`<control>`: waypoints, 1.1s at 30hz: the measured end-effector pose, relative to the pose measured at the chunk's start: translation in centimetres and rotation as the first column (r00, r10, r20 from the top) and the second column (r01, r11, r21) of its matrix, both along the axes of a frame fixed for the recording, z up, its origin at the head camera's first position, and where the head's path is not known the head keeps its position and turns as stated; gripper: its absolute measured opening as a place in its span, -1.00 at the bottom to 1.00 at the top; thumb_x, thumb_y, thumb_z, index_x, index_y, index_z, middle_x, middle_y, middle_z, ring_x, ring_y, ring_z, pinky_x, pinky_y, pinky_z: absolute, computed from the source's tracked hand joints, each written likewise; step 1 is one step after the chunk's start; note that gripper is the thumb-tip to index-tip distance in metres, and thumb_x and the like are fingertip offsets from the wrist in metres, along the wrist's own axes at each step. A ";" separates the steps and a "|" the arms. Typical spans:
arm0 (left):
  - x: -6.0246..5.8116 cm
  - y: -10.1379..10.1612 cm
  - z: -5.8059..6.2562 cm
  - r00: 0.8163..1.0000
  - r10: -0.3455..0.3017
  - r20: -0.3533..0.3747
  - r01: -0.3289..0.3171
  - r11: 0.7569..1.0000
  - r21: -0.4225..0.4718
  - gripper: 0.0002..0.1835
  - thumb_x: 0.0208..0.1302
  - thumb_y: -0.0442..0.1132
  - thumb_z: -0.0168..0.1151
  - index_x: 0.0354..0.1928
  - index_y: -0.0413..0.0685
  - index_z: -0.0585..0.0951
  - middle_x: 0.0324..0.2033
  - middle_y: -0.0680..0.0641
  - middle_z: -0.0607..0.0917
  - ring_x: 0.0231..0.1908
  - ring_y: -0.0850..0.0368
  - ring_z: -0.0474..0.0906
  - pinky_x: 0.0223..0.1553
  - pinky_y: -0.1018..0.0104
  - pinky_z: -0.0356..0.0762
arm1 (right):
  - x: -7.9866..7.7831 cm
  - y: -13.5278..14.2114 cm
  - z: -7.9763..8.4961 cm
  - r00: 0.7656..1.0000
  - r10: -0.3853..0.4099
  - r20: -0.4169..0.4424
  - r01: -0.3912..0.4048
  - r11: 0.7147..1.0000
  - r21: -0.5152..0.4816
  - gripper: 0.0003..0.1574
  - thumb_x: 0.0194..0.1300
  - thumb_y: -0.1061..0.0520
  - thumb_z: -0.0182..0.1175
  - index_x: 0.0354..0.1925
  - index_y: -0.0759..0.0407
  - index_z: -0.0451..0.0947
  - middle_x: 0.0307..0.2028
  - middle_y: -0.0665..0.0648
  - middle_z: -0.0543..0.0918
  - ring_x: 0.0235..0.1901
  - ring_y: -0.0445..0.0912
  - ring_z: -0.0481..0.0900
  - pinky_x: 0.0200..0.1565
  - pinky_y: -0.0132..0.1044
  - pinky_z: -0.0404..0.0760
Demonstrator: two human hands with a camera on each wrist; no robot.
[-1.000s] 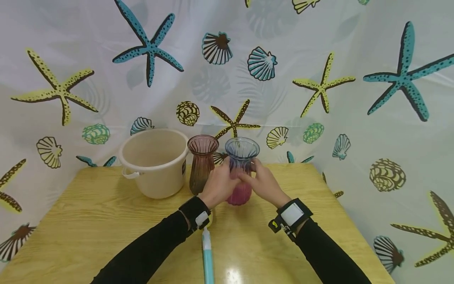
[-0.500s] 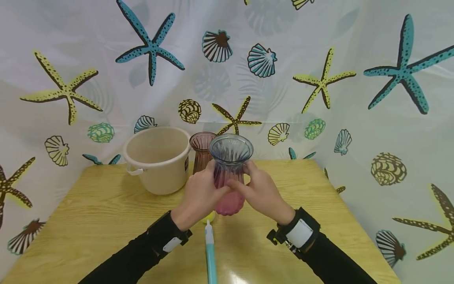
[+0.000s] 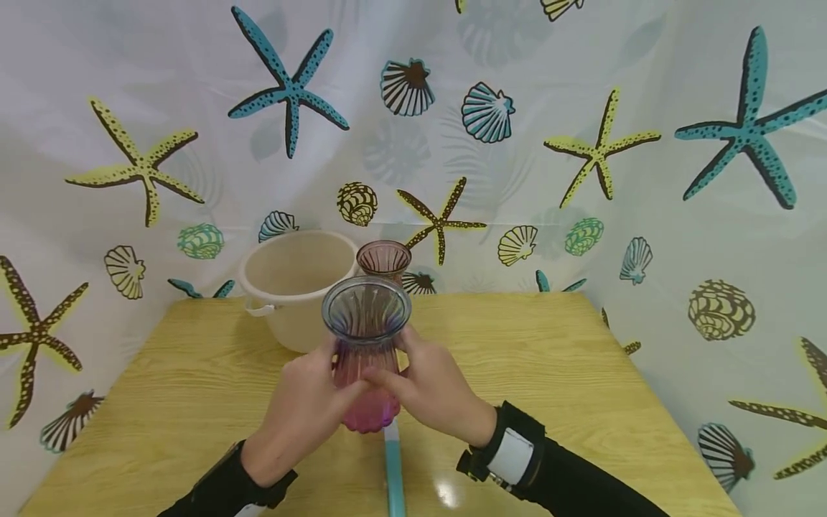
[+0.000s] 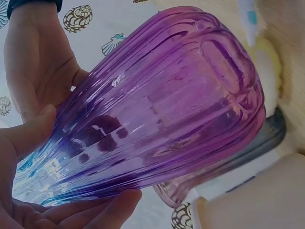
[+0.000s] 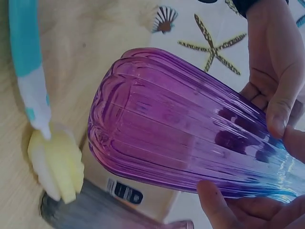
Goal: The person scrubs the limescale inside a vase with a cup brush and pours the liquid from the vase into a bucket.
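Observation:
A ribbed glass vase (image 3: 367,352), blue at the flared rim and shading to pink-purple at its base, is held up above the table by both hands. My left hand (image 3: 304,409) grips its left side, and my right hand (image 3: 429,388) grips the opposite side, with the thumbs meeting in front. Both wrist views show fingers and thumbs curled round the narrower blue part, while the pink base (image 4: 224,76) points away from the hands. Below the vase lies a sponge brush with a teal and white handle (image 3: 394,467); its yellow sponge head (image 5: 57,162) shows in the right wrist view.
A cream bucket (image 3: 293,309) with a side handle stands at the back left of the wooden table (image 3: 517,373). Beside it stands a second vase (image 3: 385,257), brownish-pink and grey, partly hidden by the held one. A curtain (image 3: 400,151) printed with starfish and shells hangs behind.
Both hands have lifted the blue-and-pink vase and brought it nearer and leftward, from right of the second vase to in front of it. The brush and bucket have stayed on the table.

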State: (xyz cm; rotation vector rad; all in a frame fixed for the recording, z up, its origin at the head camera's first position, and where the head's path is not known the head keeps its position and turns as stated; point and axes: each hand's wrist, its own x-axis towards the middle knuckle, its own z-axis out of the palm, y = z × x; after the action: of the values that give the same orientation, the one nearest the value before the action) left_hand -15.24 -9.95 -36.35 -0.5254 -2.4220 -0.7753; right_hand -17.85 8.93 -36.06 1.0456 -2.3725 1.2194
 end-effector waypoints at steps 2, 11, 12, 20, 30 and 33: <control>0.6 -0.8 -0.5 1.000 0.020 0.020 -0.020 1.000 -0.001 -0.27 -0.04 0.06 0.46 0.14 -0.10 0.41 -0.38 -0.06 0.69 -0.51 0.20 0.52 -0.59 0.26 0.48 | 0.2 -0.8 -0.4 0.999 0.017 -0.042 -0.017 1.000 0.018 -0.24 0.24 -0.09 0.27 0.27 0.14 0.23 0.01 0.12 0.62 -0.61 -0.40 0.53 -0.65 -0.53 0.54; 1.5 -3.2 -2.4 0.997 0.062 0.056 -0.062 0.998 0.008 -0.34 -0.12 0.00 0.51 0.02 -0.08 0.46 -0.36 -0.06 0.73 -0.40 0.16 0.60 -0.51 0.17 0.62 | 0.6 -2.8 -2.2 0.997 0.045 -0.058 -0.040 0.995 0.091 -0.26 0.28 -0.13 0.22 0.26 0.10 0.17 -0.11 -0.03 0.63 -0.71 -0.41 0.36 -0.66 -0.55 0.39; 1.5 -3.3 -2.6 0.996 0.059 0.067 -0.060 0.998 0.008 -0.34 -0.12 -0.02 0.51 0.03 -0.07 0.45 -0.34 -0.06 0.73 -0.40 0.18 0.60 -0.51 0.19 0.62 | 0.6 -2.9 -2.3 0.998 0.054 -0.041 -0.050 0.994 0.092 -0.27 0.29 -0.14 0.20 0.27 0.09 0.16 -0.09 -0.03 0.63 -0.68 -0.41 0.39 -0.65 -0.55 0.41; 0.9 -3.5 -4.5 0.994 0.026 0.107 -0.031 0.999 0.038 -0.27 -0.15 -0.02 0.53 0.09 -0.08 0.42 -0.28 -0.06 0.73 -0.34 0.23 0.60 -0.46 0.24 0.65 | 0.2 -3.0 -3.9 0.998 0.053 0.018 -0.055 0.994 0.094 -0.22 0.30 -0.16 0.18 0.33 0.05 0.11 -0.14 -0.05 0.65 -0.49 -0.35 0.50 -0.50 -0.47 0.50; 0.4 -3.5 -6.1 0.993 0.013 0.120 -0.020 0.998 0.051 -0.26 -0.18 0.03 0.55 0.07 -0.08 0.45 -0.30 -0.05 0.74 -0.34 0.21 0.61 -0.44 0.20 0.65 | 0.1 -3.0 -5.7 0.999 0.002 0.036 -0.006 0.994 0.105 -0.23 0.29 -0.21 0.17 0.31 0.02 0.15 -0.14 -0.02 0.68 -0.31 -0.37 0.54 -0.36 -0.38 0.60; 0.3 -3.5 -6.1 0.990 0.011 0.137 -0.018 0.999 0.044 -0.21 -0.15 0.06 0.53 0.13 -0.06 0.41 -0.26 -0.07 0.73 -0.33 0.19 0.61 -0.43 0.19 0.66 | 0.0 -2.9 -5.8 0.998 0.008 0.068 -0.014 0.995 0.094 -0.22 0.29 -0.22 0.16 0.33 0.00 0.14 -0.05 0.01 0.65 -0.37 -0.41 0.54 -0.40 -0.44 0.60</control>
State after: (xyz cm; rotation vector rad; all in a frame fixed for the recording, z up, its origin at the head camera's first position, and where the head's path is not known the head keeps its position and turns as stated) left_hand -14.95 -13.42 -42.46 -0.4496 -2.5239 -0.8841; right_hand -17.81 6.05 -41.85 1.0628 -2.5015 1.1741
